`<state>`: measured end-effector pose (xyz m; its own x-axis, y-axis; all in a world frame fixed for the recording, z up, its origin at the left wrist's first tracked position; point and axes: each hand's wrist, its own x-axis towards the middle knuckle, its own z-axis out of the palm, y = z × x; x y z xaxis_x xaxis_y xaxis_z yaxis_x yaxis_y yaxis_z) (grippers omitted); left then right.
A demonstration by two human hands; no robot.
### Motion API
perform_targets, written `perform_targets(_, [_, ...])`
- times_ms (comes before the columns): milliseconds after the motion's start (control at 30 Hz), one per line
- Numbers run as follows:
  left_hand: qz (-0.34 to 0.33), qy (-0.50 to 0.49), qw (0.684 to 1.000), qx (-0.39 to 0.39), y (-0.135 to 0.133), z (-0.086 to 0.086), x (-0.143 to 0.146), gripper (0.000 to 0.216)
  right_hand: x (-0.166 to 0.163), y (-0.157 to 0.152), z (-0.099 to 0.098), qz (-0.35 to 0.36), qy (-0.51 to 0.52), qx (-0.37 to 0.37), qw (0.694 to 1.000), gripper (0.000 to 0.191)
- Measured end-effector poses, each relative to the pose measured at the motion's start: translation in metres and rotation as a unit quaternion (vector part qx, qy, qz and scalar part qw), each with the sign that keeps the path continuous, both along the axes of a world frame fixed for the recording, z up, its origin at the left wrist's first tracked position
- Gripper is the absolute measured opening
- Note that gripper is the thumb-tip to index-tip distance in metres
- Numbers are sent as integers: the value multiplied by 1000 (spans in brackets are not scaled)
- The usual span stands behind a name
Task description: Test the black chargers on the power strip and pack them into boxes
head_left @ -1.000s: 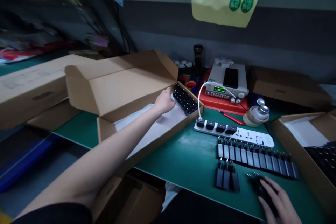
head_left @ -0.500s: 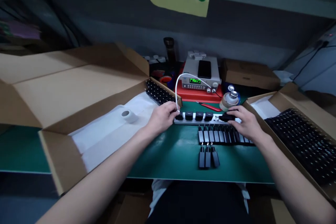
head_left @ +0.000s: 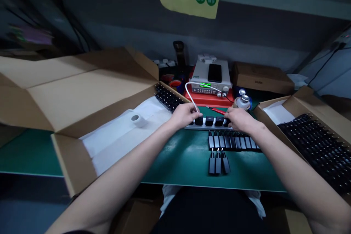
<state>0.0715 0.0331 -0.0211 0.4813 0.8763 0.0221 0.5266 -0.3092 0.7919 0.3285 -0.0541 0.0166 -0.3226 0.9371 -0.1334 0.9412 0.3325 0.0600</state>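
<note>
My left hand [head_left: 187, 115] pinches the end of a white cable [head_left: 191, 97] at a black charger [head_left: 199, 120] seated in a white power strip [head_left: 189, 127]. Two more black chargers stand upright in the strip to its right. My right hand [head_left: 240, 120] is closed around another black charger [head_left: 226, 121] at the strip, mostly hidden by the fingers. Just in front of the strip lies a row of black chargers [head_left: 227, 142], prongs pointing away from me. Three more chargers [head_left: 218, 164] lie closer to me.
Behind stands a test meter [head_left: 196, 87] with a lit green display and a phone [head_left: 214, 73] on top. Red-handled pliers [head_left: 218, 110] and a pump bottle [head_left: 241, 102] sit behind the strip. Open cartons flank the work, left [head_left: 61, 161] and right [head_left: 297, 97], both holding black chargers.
My left hand has moved right with the cable end, from the leftmost charger to the one beside it. My right hand has shifted left along the strip. The meter's display reading has changed.
</note>
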Motion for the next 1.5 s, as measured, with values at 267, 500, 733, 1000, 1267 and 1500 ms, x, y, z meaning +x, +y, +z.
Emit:
perform_targets(267, [-41,175,977,113,-12,18,0,19,39,-20,-6,-51,52,13,997,20])
perform_targets(500, [-54,187,955,224,-12,5,6,19,54,-37,-32,-70,88,14,994,38])
perform_targets(733, [-19,88,969,230,-23,-20,-18,33,43,-36,-35,-48,99,3,994,58])
perform_targets(1000, [-60,92,987,117,-21,-19,-48,19,-3,6,-4,47,325,99,939,31])
perform_targets(1267, [-80,65,994,43,-25,-15,-30,50,-80,50,-21,103,334,61,935,9])
perform_targets(1500, [-61,1,997,-55,-25,-30,-8,49,-44,37,-19,13,528,116,841,6])
